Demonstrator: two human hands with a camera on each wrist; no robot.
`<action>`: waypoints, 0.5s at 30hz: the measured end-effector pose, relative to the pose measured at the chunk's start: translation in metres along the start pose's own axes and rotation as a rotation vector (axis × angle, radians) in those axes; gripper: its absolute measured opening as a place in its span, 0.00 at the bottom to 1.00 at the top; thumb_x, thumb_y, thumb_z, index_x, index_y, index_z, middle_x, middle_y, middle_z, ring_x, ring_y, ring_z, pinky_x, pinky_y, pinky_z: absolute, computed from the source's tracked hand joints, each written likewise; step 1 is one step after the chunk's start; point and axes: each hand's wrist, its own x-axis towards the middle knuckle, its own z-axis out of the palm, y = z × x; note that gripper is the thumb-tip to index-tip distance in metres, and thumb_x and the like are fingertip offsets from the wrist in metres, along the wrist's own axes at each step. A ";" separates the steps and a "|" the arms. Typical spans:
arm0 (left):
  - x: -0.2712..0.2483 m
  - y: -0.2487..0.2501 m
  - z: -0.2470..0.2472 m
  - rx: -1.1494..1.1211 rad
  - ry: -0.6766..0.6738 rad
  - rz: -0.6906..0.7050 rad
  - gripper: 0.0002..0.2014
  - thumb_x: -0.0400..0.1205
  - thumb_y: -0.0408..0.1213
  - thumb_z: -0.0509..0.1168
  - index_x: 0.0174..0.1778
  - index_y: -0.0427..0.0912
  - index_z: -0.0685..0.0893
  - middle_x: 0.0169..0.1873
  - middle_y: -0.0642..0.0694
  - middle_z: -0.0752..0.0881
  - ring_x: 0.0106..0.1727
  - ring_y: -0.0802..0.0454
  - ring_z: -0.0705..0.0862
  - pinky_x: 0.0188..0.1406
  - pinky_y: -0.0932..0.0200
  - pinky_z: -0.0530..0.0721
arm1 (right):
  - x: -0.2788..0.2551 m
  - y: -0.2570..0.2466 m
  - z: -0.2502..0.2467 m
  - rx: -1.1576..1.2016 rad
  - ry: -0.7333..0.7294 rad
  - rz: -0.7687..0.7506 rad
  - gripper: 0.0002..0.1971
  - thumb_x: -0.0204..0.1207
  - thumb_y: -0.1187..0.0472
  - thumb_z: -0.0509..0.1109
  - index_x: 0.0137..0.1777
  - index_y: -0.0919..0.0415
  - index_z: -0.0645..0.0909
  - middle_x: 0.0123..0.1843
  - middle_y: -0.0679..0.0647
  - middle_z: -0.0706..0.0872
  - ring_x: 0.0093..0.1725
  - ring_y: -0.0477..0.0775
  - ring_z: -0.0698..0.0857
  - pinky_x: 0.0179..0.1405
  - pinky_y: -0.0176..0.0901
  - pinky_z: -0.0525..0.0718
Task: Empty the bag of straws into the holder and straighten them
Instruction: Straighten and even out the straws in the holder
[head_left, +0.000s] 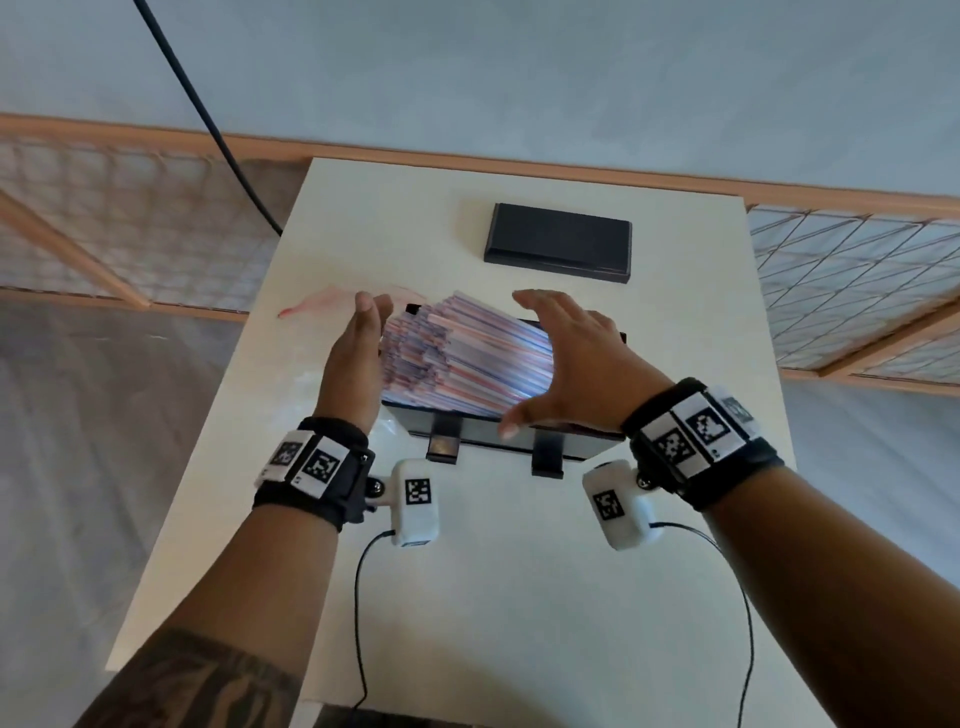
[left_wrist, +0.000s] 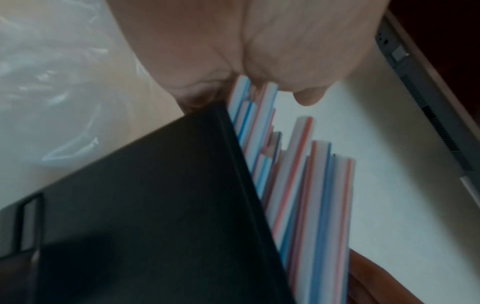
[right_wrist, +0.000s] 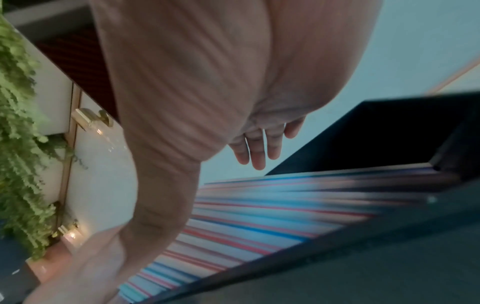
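Both hands (head_left: 358, 353) flat, flanking straws (head_left: 467, 358)

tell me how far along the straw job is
Done: the straws are in the black holder, and the clear bag lies beside it. In hand: the open left hand and right hand flank the pile. Left: their ends are uneven, so straightening remains.

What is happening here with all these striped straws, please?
A person is tidying a pile of straws that already lies in a black holder on a white table. The left hand stands flat against the straw ends on one side, and the right hand is spread open over the other side. The straw ends are still uneven. A clear plastic bag lies beside the holder.
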 end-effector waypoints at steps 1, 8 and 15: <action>0.000 0.001 0.003 -0.019 -0.013 0.008 0.42 0.80 0.76 0.47 0.78 0.52 0.82 0.76 0.50 0.85 0.78 0.48 0.83 0.83 0.38 0.76 | 0.005 0.000 0.001 -0.006 -0.012 -0.006 0.73 0.48 0.25 0.84 0.90 0.54 0.55 0.89 0.49 0.64 0.87 0.54 0.65 0.89 0.59 0.57; 0.003 -0.002 0.010 -0.007 -0.066 0.097 0.42 0.80 0.79 0.45 0.73 0.55 0.85 0.72 0.49 0.88 0.75 0.43 0.86 0.80 0.32 0.78 | 0.025 -0.012 0.005 0.085 -0.065 -0.064 0.70 0.50 0.33 0.89 0.89 0.54 0.57 0.83 0.50 0.71 0.79 0.54 0.73 0.85 0.58 0.69; -0.008 0.005 0.020 0.095 0.008 0.179 0.32 0.89 0.66 0.41 0.73 0.58 0.85 0.70 0.51 0.89 0.71 0.50 0.88 0.77 0.41 0.82 | 0.033 -0.013 0.012 0.117 -0.050 -0.098 0.67 0.50 0.35 0.90 0.87 0.53 0.60 0.79 0.50 0.73 0.78 0.52 0.70 0.83 0.57 0.70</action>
